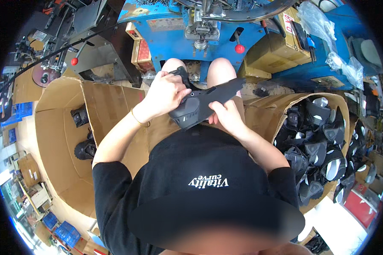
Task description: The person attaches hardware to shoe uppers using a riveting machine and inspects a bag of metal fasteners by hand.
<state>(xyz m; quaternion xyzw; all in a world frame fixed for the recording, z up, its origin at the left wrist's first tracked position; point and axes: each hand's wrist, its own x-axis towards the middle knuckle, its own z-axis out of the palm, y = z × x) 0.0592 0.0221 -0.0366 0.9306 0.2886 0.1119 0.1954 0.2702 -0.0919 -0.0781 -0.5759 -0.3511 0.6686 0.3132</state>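
A black shoe upper (pixel 185 111) is held in front of my lap, with a moulded, ribbed end toward my body. A long flat flap reaches from it to the right, and a small metal eyelet shows near its middle. My left hand (pixel 169 93) is closed on the upper's left part, the fingers bent over its top edge. My right hand (pixel 226 117) pinches the lower edge of the flap, the thumb on top and other fingers partly hidden beneath.
A blue machine (pixel 166 40) with a pressing head (pixel 201 36) stands ahead of my knees. At my left is a cardboard box (pixel 66 157) with a few black pieces; at my right another box (pixel 264 111) is heaped with several black uppers (pixel 317 148). A yellowish carton (pixel 276 51) sits front right.
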